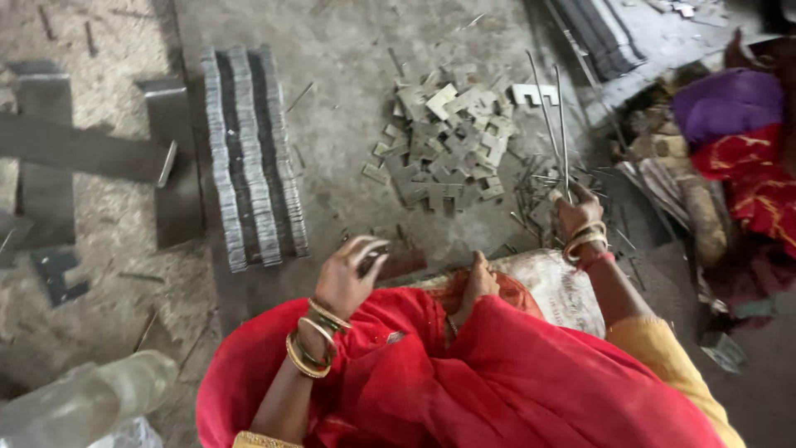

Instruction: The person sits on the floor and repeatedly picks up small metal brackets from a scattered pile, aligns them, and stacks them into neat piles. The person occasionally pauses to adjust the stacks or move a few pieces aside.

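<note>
The right hand [578, 214] is pinching two thin metal rods [557, 124], which are projecting far beyond the grip. The left hand [348, 275] is curling around a small dark piece [373, 255]. Risk: the long unsupported rods may swing into the loose plate pile [444, 141] beside the grip.

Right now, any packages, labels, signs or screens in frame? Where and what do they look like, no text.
No signs or screens.
Sack: whitish woven bag with faint print, lying on the floor by the person's knee, just below the right hand.
Plastic bottle: clear, lying on its side at bottom left, no label visible.
Plastic bag: crumpled, clear, at the bottom edge beside the bottle.
</note>
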